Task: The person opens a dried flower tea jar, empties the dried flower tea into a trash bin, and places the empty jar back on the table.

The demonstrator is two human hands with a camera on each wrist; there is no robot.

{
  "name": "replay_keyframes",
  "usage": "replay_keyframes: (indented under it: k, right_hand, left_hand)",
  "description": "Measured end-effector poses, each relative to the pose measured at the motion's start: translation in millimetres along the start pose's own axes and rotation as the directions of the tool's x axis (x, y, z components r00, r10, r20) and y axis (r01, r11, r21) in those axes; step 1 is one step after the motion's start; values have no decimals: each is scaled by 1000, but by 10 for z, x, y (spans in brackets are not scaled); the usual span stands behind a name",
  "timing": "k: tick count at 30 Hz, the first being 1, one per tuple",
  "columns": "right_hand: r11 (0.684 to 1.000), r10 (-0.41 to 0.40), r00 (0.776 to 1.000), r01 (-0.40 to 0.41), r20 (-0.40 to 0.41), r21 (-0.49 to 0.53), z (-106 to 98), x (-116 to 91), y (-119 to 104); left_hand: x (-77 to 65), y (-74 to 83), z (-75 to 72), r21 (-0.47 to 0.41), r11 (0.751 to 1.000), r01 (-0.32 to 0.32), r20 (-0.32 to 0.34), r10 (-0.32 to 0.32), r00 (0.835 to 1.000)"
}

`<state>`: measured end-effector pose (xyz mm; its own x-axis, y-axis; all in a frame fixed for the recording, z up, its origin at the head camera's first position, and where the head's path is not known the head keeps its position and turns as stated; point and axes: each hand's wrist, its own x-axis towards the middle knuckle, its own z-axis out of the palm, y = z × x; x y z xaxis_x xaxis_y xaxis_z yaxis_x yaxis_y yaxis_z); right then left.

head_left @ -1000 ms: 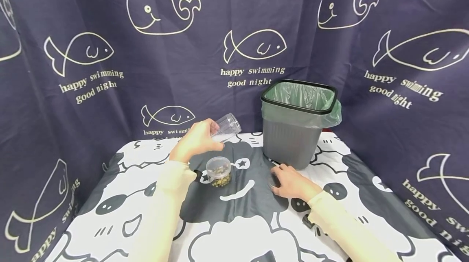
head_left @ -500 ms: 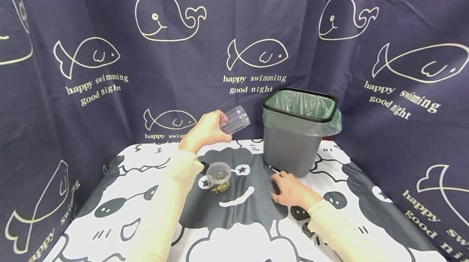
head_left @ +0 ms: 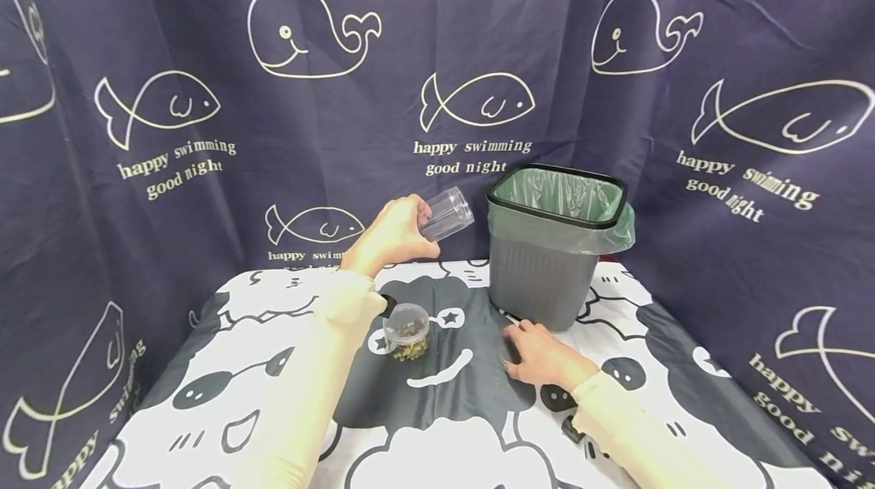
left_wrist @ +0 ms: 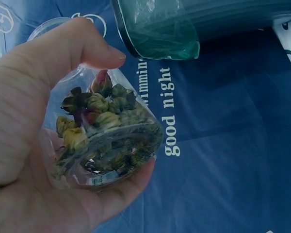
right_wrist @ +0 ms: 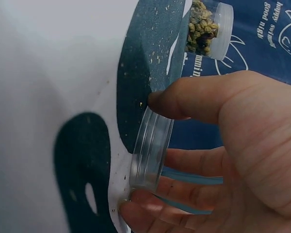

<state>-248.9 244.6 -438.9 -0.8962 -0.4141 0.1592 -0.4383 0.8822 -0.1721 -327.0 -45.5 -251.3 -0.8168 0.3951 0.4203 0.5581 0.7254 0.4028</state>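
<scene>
In the head view my left hand (head_left: 393,232) grips a clear plastic jar (head_left: 447,214), held tilted above the table with its mouth toward the right. Dried flower buds (left_wrist: 106,116), yellowish-green with some dark red, lie in its base end in the left wrist view. My right hand (head_left: 547,356) is low at the tablecloth, left of the bin's front. Between its thumb and fingers it holds a clear round lid (right_wrist: 153,145), close against the cloth. A second clear jar (head_left: 407,333) with a whitish lid stands between the arms, partly filled with dried buds.
A grey waste bin (head_left: 543,284) with a black rim and a green liner (head_left: 618,235) stands at the back right, just beyond my right hand. The tablecloth (head_left: 437,447) has a cartoon print. A dark blue curtain (head_left: 383,132) hangs behind and at both sides.
My left hand has raised the tilted jar and carried it rightward, toward the bin. The head view has tilted up slightly. My right hand stays in place with the lid.
</scene>
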Motion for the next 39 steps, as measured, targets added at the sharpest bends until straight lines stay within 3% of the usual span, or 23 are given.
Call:
replay_keyframes:
  k: [21, 30, 39]
  right_hand:
    - [1000, 11, 1000, -11, 6, 3, 46, -16, 33]
    - [1000, 12, 1000, -12, 26, 16, 41, -14, 34]
    - [1000, -6, 1000, 6, -8, -8, 18, 2, 34]
  left_hand:
    - [175, 118, -19, 54, 996, -70, -19, 71, 997]
    - [219, 163, -34, 48, 998, -44, -11, 45, 999]
    - [257, 187, -62, 53, 998, -41, -26, 43, 999]
